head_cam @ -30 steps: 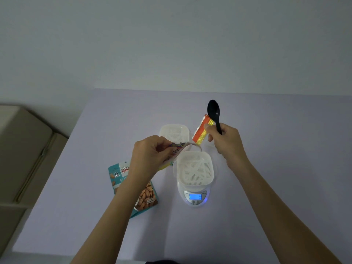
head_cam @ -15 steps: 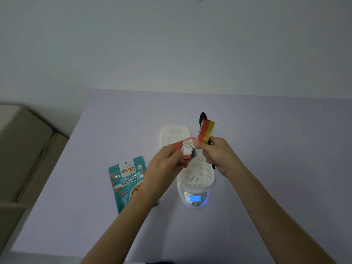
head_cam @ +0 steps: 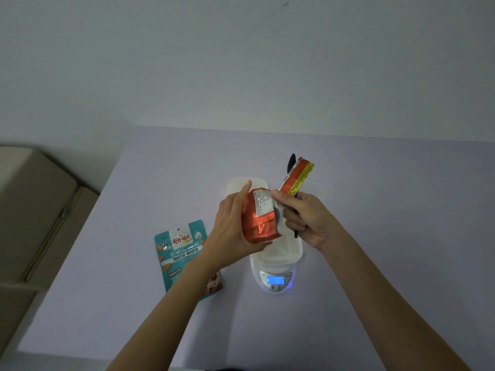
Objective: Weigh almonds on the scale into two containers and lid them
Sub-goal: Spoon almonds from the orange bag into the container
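Orange foil pouch (head_cam: 259,218) hung directly above the container (head_cam: 281,250) on the scale (head_cam: 276,279), left hand (head_cam: 233,228) wrapped around its body, right hand (head_cam: 302,215) pinching its upturned mouth while also clasping a black spoon (head_cam: 291,163); long axis ran steeply upward.

Single head-worn wide-angle view: looks forward and steeply down onto the pale lilac surface (head_cam: 375,210), close above it; grey wall (head_cam: 241,62) behind.
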